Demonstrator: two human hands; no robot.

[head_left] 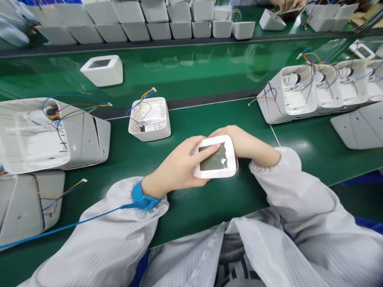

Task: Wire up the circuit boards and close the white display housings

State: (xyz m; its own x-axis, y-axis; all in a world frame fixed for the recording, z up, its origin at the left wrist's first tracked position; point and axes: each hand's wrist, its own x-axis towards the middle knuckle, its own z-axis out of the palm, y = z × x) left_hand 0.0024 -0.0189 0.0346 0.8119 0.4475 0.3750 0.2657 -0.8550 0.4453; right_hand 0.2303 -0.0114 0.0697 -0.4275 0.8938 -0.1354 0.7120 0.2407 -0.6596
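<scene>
White pinstriped gown sleeves (89,247) fill the lower field; a blue wrist strap (140,196) circles the left wrist. Centre: a white, near-square plastic housing with grey screen (215,159), screen up, directly between both hands over the green tabletop (194,211). The left hand (176,169) wraps its near-left edge, one finger across the screen. The right hand (248,147) curls round its far-right edge. Both are closed on it, equally near. Beyond the left hand, apart, stands an open white housing with coloured wires (149,119). A row of open white housings (296,93) lies well beyond the right hand.
</scene>
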